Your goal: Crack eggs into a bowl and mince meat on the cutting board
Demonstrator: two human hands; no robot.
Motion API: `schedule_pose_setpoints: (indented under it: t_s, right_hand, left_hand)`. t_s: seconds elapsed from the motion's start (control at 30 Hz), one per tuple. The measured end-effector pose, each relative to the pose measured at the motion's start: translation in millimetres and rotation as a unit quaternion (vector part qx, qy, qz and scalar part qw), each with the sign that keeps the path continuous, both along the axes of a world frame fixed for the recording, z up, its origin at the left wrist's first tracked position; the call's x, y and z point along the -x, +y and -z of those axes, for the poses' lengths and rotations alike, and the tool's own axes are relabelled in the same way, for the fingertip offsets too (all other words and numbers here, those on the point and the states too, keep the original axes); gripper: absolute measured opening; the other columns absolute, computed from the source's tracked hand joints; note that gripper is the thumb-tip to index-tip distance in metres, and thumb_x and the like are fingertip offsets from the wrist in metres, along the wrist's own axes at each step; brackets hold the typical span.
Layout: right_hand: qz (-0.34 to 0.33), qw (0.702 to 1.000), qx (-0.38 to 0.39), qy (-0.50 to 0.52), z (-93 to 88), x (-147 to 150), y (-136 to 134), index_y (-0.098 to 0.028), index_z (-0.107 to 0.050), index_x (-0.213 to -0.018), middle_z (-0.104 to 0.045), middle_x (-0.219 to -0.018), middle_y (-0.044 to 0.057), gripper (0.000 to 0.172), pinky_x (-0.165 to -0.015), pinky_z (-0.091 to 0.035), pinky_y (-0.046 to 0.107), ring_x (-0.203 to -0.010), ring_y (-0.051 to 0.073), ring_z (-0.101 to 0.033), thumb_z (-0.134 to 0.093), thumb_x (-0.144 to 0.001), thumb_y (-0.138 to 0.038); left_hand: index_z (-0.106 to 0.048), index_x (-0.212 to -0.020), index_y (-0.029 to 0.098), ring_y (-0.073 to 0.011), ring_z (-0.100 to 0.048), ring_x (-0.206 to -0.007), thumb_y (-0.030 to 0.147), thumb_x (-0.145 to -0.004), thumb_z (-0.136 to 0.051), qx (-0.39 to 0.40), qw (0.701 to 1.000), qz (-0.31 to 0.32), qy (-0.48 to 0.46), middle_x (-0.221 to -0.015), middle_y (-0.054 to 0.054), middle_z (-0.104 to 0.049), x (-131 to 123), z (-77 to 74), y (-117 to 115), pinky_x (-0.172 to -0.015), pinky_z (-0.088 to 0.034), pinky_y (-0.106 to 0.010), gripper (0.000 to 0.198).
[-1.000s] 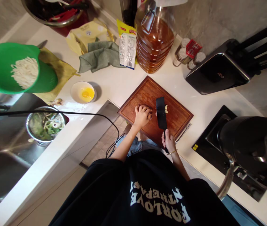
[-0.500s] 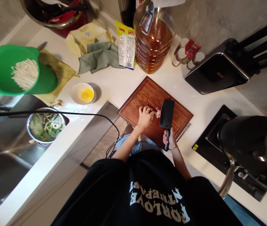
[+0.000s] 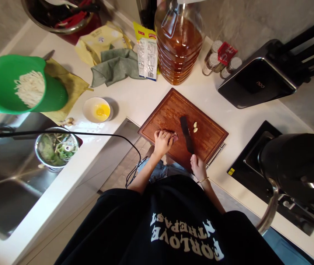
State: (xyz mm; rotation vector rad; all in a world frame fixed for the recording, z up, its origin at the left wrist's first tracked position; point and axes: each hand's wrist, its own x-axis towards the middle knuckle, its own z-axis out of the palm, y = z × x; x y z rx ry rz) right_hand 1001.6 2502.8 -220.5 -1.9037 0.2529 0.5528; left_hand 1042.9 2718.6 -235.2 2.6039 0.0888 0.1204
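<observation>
My left hand [image 3: 163,142] rests on the brown wooden cutting board [image 3: 170,99], its fingers curled down on a small reddish piece of meat [image 3: 175,137] that they partly cover. A black cleaver [image 3: 186,133] is in my right hand [image 3: 198,165], which is closed round the handle. The blade shows nearly edge-on over the board, just right of the meat and apart from my left fingers. Beyond the blade on the right lie pale garlic cloves [image 3: 195,127].
A white bowl with egg yolk [image 3: 86,110] stands left of the board, near a green colander of noodles [image 3: 57,95]. An oil jug [image 3: 177,55] and knife block [image 3: 256,81] are behind; a black pot [image 3: 295,162] is on the right. A cable [image 3: 104,134] crosses the left.
My left hand has shifted left along the board. The cleaver has turned from broadside to nearly edge-on and moved left, and the garlic cloves now show to its right.
</observation>
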Motion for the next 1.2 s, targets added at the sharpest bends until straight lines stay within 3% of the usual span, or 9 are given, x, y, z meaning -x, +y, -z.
schedule_pose_setpoints:
  t_s: [0.1, 0.23, 0.67, 1.0, 1.2]
  right_hand:
    - [-0.09, 0.98, 0.138, -0.11, -2.5, 7, 12, -0.018, -0.059, -0.085, -0.066, -0.079, 0.01, 0.045, -0.065, -0.046, 0.029, -0.073, 0.02, -0.061, -0.032, -0.088, -0.054]
    - [-0.152, 0.958, 0.205, -0.129, -2.9, 12, 24, -0.017, -0.061, -0.095, -0.067, -0.087, 0.013, 0.048, -0.07, -0.045, 0.03, -0.084, 0.023, -0.063, -0.026, -0.092, -0.05]
    - [-0.185, 0.94, 0.257, -0.124, -13.1, 24, 16, -0.017, -0.059, -0.09, -0.067, -0.078, 0.013, 0.049, -0.06, -0.038, 0.029, -0.073, 0.024, -0.063, -0.023, -0.093, -0.051]
    - [-0.183, 0.932, 0.282, -0.133, -0.6, -9, 51, -0.018, -0.059, -0.095, -0.066, -0.074, 0.011, 0.05, -0.055, -0.035, 0.027, -0.064, 0.021, -0.061, -0.023, -0.092, -0.053]
    - [-0.2, 0.924, 0.299, -0.133, -12.2, 17, 19, -0.019, -0.058, -0.087, -0.066, -0.073, 0.01, 0.051, -0.055, -0.035, 0.028, -0.066, 0.022, -0.062, -0.021, -0.092, -0.054]
  left_hand:
    - [-0.062, -0.091, 0.022, -0.0229, -0.048, -0.103, 0.033, -0.088, -0.042, -0.017, 1.0, 0.005, 0.007, -0.098, -0.006, -0.064, 8, 3.5, 0, -0.103, -0.022, -0.046, 0.022]
    - [-0.062, -0.092, 0.022, -0.0242, -0.047, -0.104, 0.035, -0.088, -0.044, -0.036, 0.999, -0.016, 0.007, -0.097, -0.007, -0.064, 11, 3.4, -6, -0.104, -0.02, -0.047, 0.022]
    - [-0.061, -0.091, 0.021, -0.0241, -0.048, -0.099, 0.034, -0.089, -0.038, -0.065, 0.995, -0.078, 0.002, -0.091, -0.007, -0.059, 2, 4.4, -21, -0.102, -0.02, -0.048, 0.026]
    - [-0.061, -0.088, 0.023, -0.0256, -0.048, -0.1, 0.032, -0.09, -0.037, -0.056, 0.997, -0.054, 0.01, -0.093, -0.007, -0.061, 2, -4.8, -22, -0.104, -0.016, -0.052, 0.026]
    - [-0.062, -0.09, 0.022, -0.0255, -0.047, -0.103, 0.031, -0.09, -0.038, -0.053, 0.996, -0.072, -0.003, -0.095, -0.007, -0.062, 4, 0.8, -25, -0.104, -0.016, -0.051, 0.026]
